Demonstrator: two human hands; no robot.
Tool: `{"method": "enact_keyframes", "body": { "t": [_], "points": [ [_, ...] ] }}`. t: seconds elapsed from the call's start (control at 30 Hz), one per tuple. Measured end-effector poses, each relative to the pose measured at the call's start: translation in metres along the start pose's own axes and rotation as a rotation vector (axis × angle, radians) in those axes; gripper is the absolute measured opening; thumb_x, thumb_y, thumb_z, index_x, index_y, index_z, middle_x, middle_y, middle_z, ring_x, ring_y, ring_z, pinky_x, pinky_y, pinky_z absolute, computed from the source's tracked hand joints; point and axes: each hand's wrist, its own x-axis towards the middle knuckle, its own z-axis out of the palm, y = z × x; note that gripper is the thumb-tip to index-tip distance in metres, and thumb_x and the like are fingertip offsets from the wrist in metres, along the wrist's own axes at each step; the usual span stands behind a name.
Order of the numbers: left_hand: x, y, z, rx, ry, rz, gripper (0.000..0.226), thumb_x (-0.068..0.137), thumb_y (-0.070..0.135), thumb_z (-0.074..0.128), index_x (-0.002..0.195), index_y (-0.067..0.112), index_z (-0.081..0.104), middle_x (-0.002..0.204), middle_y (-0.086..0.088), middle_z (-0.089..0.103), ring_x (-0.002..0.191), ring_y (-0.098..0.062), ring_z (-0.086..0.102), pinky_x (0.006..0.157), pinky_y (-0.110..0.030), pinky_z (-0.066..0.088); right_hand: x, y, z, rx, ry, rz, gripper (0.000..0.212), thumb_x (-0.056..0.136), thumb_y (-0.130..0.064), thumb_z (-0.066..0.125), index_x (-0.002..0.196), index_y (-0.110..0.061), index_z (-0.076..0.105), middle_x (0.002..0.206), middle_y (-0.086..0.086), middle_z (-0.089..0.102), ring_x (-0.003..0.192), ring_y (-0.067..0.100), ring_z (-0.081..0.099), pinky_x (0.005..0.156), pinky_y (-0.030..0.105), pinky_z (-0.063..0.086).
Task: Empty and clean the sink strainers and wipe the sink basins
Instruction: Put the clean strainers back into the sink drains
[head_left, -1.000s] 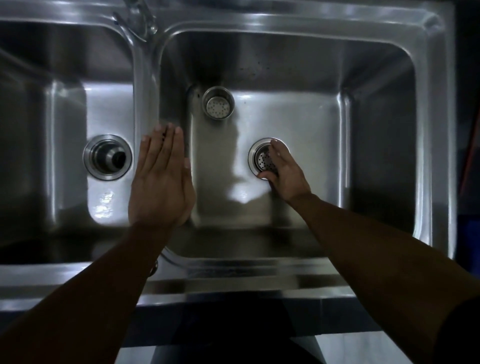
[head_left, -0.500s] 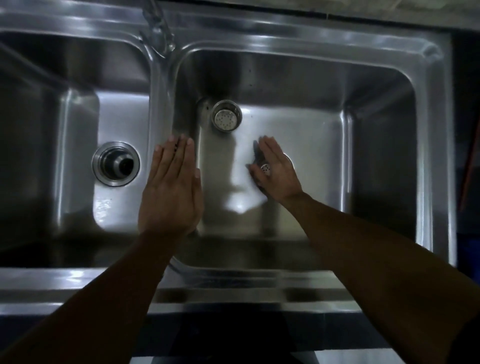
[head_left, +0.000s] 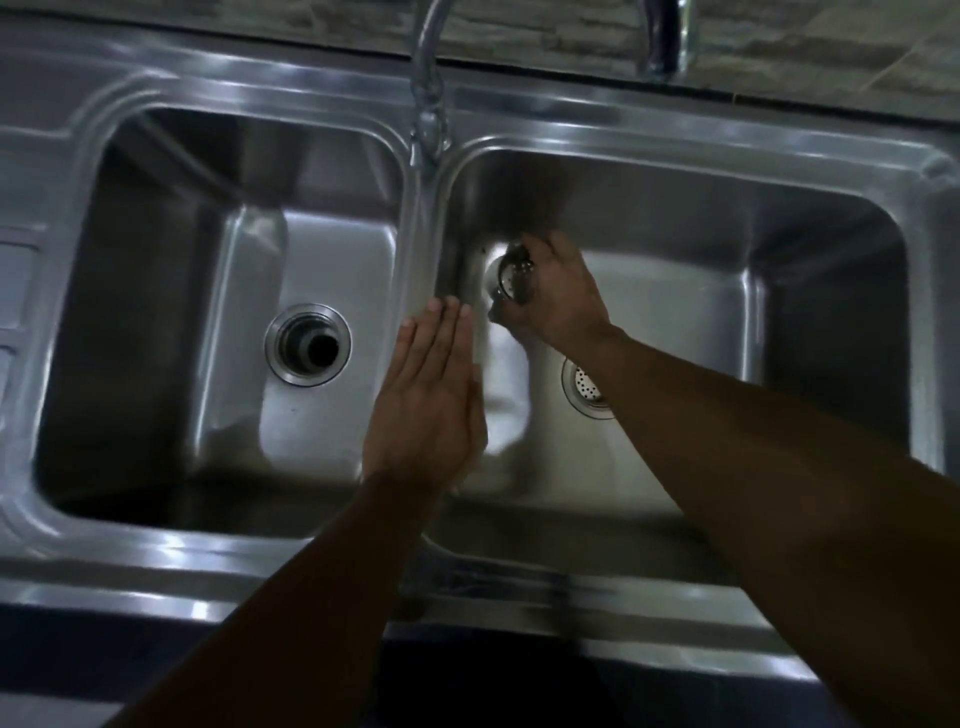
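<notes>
The left hand (head_left: 423, 400) lay flat and open on the wall between the two bowls. One strainer (head_left: 586, 388) now sat in its drain. Farther back, the right hand (head_left: 553, 293) had moved on and closed around the loose strainer (head_left: 511, 278), probably for the empty drain (head_left: 307, 344).

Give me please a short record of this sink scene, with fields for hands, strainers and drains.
right hand: closed around loose strainer, far left corner of right basin
left hand: flat, open, over divider
right drain: strainer seated, partly hidden by forearm
left drain: open, no strainer
faucet: no water visible
</notes>
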Motion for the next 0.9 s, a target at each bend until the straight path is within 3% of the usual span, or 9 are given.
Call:
{"method": "enact_keyframes", "body": {
  "t": [0.1,0.2,0.3,0.37,0.5,0.6,0.67,0.8,0.9],
  "points": [
    [-0.001,0.001,-0.005,-0.041,-0.015,-0.004,0.055,0.105,0.022,0.032,0.156,0.000,0.025,0.164,-0.018,0.024,0.155,-0.028,0.018,0.128,-0.038,0.007,-0.031,-0.002,-0.019,0.045,0.024,0.023,0.105,0.057,-0.060,0.086,0.143,-0.017,0.045,0.145,0.005,0.043,0.131,0.025,0.047,0.106,0.033,0.044],
    [-0.002,0.001,-0.017,-0.212,-0.034,-0.053,0.057,0.106,0.020,0.031,0.158,0.004,0.015,0.167,-0.011,0.013,0.157,-0.021,0.008,0.128,-0.031,0.001,-0.063,-0.008,-0.047,0.085,0.071,0.009,0.108,0.055,-0.070,0.068,0.145,-0.017,0.045,0.145,0.005,0.043,0.133,0.023,0.043,0.110,0.030,0.039],
    [-0.002,-0.006,-0.031,-0.419,-0.072,-0.059,0.060,0.106,0.018,0.032,0.160,0.009,0.008,0.169,-0.003,0.003,0.155,-0.013,-0.002,0.126,-0.023,-0.002,-0.082,-0.021,-0.074,0.079,0.128,-0.006,0.094,0.059,-0.058,0.072,0.143,-0.020,0.048,0.140,0.003,0.046,0.127,0.017,0.045,0.107,0.027,0.041],
    [-0.007,-0.020,-0.044,-0.514,-0.120,-0.074,0.063,0.106,0.018,0.033,0.161,0.014,0.002,0.170,-0.001,0.000,0.155,-0.011,-0.005,0.126,-0.027,0.000,-0.088,-0.037,-0.085,0.062,0.168,-0.046,0.086,0.066,-0.045,0.081,0.142,-0.018,0.050,0.138,0.003,0.049,0.124,0.016,0.049,0.106,0.024,0.041],
    [-0.025,-0.083,-0.071,-0.322,-0.083,-0.203,0.070,0.102,0.017,0.043,0.160,0.008,0.004,0.169,-0.010,0.003,0.156,-0.019,-0.001,0.127,-0.035,0.001,-0.091,-0.086,-0.090,0.106,0.252,-0.231,0.081,0.072,-0.037,0.085,0.139,-0.006,0.055,0.125,0.011,0.056,0.112,0.012,0.052,0.101,0.002,0.031],
    [-0.042,-0.152,-0.099,-0.130,-0.078,-0.256,0.070,0.100,0.020,0.040,0.159,0.003,0.006,0.168,-0.016,0.003,0.157,-0.028,0.002,0.126,-0.038,-0.002,-0.084,-0.131,-0.079,0.137,0.180,-0.336,0.081,0.076,-0.044,0.081,0.142,-0.006,0.052,0.126,0.010,0.054,0.111,0.010,0.050,0.105,0.011,0.040],
    [-0.057,-0.197,-0.115,-0.052,-0.065,-0.276,0.071,0.096,0.024,0.035,0.158,0.000,0.010,0.167,-0.021,0.009,0.155,-0.035,0.009,0.127,-0.048,0.007,-0.075,-0.158,-0.063,0.123,0.120,-0.389,0.082,0.076,-0.045,0.080,0.143,-0.006,0.052,0.129,0.010,0.053,0.117,0.013,0.051,0.110,0.020,0.040],
    [-0.089,-0.265,-0.132,0.070,-0.110,-0.387,0.069,0.100,0.034,0.036,0.157,0.005,0.011,0.167,-0.020,0.011,0.155,-0.035,0.009,0.124,-0.058,0.016,-0.057,-0.200,-0.018,0.131,0.030,-0.421,0.080,0.072,-0.050,0.082,0.138,-0.014,0.056,0.128,0.003,0.051,0.113,0.000,0.043,0.102,-0.003,0.026],
    [-0.105,-0.285,-0.130,0.077,-0.143,-0.410,0.073,0.098,0.047,0.023,0.158,0.008,0.008,0.168,-0.018,0.005,0.156,-0.033,0.004,0.125,-0.055,0.011,-0.047,-0.216,0.022,0.122,-0.067,-0.390,0.082,0.070,-0.051,0.085,0.138,-0.017,0.054,0.129,-0.001,0.046,0.115,-0.001,0.040,0.106,0.005,0.029]
  ]
}}
